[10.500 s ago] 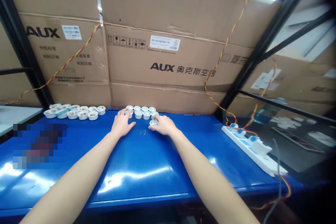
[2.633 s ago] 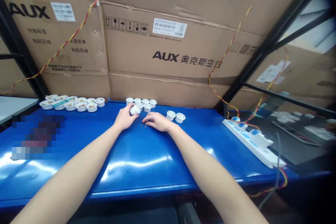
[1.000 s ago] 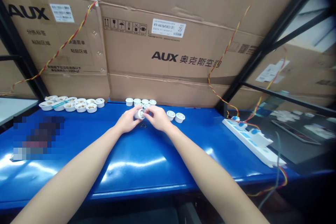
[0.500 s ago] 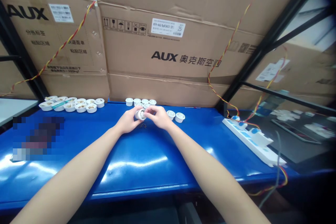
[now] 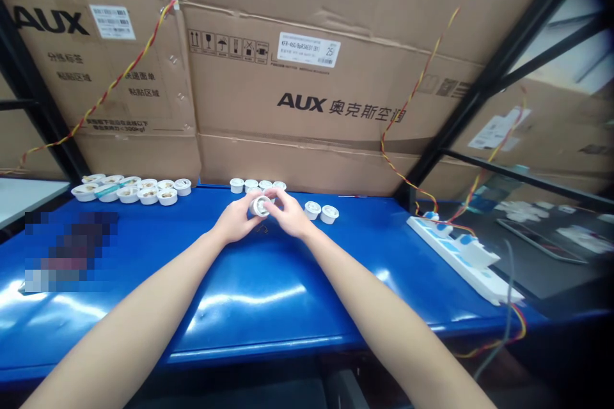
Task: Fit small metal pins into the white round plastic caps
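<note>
A small round white cup is held between both hands above the blue table. My left hand grips it from the left side, fingers behind and thumb in front. The fingers and thumb of my right hand are closed on its right side and rim. Just behind the hands stand several lidded white cups, partly hidden by the fingers. Two more white cups stand to the right of my right hand. A few tiny dark bits lie on the table below the held cup.
At the back left are several white cups with brownish contents. A white power strip with plugs lies at the right, near a black rack post. Cardboard boxes line the back; a blurred dark object lies left.
My right thumb and fingers have moved from the cup's right edge onto its rim and side. The held cup has shifted slightly right and its top is turned more toward the camera.
</note>
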Motion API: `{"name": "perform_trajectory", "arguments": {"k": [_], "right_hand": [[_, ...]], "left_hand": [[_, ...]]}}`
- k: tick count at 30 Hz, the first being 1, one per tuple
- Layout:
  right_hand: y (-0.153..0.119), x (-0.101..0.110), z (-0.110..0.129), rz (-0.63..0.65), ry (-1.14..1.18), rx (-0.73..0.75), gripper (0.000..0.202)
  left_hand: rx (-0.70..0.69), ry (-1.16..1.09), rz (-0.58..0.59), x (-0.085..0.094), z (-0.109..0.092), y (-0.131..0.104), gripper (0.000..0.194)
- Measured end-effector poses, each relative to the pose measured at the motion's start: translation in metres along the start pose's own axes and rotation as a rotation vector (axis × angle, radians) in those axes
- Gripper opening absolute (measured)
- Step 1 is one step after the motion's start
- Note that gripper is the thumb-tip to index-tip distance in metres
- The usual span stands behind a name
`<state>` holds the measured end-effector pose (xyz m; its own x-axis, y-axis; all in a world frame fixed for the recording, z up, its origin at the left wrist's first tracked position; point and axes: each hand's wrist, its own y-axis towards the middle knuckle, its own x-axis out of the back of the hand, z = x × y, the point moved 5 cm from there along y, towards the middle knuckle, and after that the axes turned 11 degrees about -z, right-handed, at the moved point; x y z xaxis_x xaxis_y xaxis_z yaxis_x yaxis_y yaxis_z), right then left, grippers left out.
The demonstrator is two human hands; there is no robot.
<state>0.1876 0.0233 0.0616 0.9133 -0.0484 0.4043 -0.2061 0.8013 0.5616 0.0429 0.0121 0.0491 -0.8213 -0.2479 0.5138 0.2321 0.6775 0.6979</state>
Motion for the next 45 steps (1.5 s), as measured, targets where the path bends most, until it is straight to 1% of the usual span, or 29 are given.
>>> {"name": "perform_trajectory", "arguments": {"k": [2, 3, 6, 9, 11, 14, 17, 20, 22, 24, 25, 27, 29, 32, 36, 40, 42, 45], "right_hand": [[-0.004, -0.002, 0.011, -0.002, -0.201, 0.110, 0.044], [-0.006, -0.003, 0.015, -0.003, -0.296, 0.134, 0.048], [-0.006, -0.001, 0.021, 0.013, -0.513, 0.140, 0.047], [-0.001, 0.009, 0.015, 0.087, -0.727, 0.126, 0.043], [0.003, 0.020, 0.000, 0.167, -0.897, 0.060, 0.044], [0.007, 0.043, -0.027, 0.233, -1.080, -0.133, 0.048], [0.007, 0.059, -0.044, 0.245, -1.136, -0.241, 0.048], [0.006, 0.068, -0.048, 0.187, -1.193, -0.290, 0.044], [0.006, 0.065, -0.043, 0.111, -1.191, -0.242, 0.048], [0.007, 0.052, -0.035, 0.069, -1.115, -0.103, 0.060], [0.007, 0.042, -0.032, 0.079, -1.054, -0.026, 0.063], [0.008, 0.022, -0.028, 0.128, -0.964, 0.096, 0.064], [0.009, 0.007, -0.027, 0.154, -0.935, 0.155, 0.059], [0.011, 0.000, -0.030, 0.149, -0.936, 0.167, 0.048], [0.009, 0.007, -0.032, 0.129, -0.930, 0.148, 0.034], [0.006, 0.012, -0.030, 0.121, -0.864, 0.078, 0.021], [0.004, 0.009, -0.027, 0.163, -0.741, 0.077, 0.021], [0.002, 0.004, -0.020, 0.206, -0.516, 0.162, 0.032]], "left_hand": [[0.026, 0.024, -0.002, 0.000, 0.002, 0.000, 0.047], [0.043, 0.041, -0.005, 0.001, 0.004, 0.000, 0.047], [0.086, 0.101, -0.007, 0.000, 0.006, 0.000, 0.047], [0.100, 0.151, 0.035, -0.004, 0.008, -0.001, 0.050], [0.119, 0.175, 0.063, -0.007, 0.012, -0.002, 0.050], [0.159, 0.200, 0.087, -0.009, 0.017, -0.003, 0.045], [0.185, 0.223, 0.092, -0.008, 0.019, -0.003, 0.042], [0.200, 0.248, 0.073, -0.006, 0.020, -0.003, 0.040], [0.210, 0.259, 0.060, -0.006, 0.022, -0.003, 0.037], [0.224, 0.267, 0.041, -0.005, 0.024, -0.003, 0.034], [0.231, 0.267, 0.031, -0.005, 0.025, -0.003, 0.033], [0.238, 0.266, 0.017, -0.005, 0.027, -0.003, 0.033], [0.238, 0.263, 0.015, -0.005, 0.027, -0.003, 0.034], [0.233, 0.265, 0.024, -0.006, 0.025, -0.003, 0.033], [0.226, 0.266, 0.036, -0.007, 0.025, -0.003, 0.033], [0.229, 0.263, 0.042, -0.008, 0.028, -0.003, 0.035], [0.218, 0.251, 0.050, -0.009, 0.029, -0.004, 0.037], [0.172, 0.237, 0.047, -0.010, 0.029, -0.004, 0.039]]}}
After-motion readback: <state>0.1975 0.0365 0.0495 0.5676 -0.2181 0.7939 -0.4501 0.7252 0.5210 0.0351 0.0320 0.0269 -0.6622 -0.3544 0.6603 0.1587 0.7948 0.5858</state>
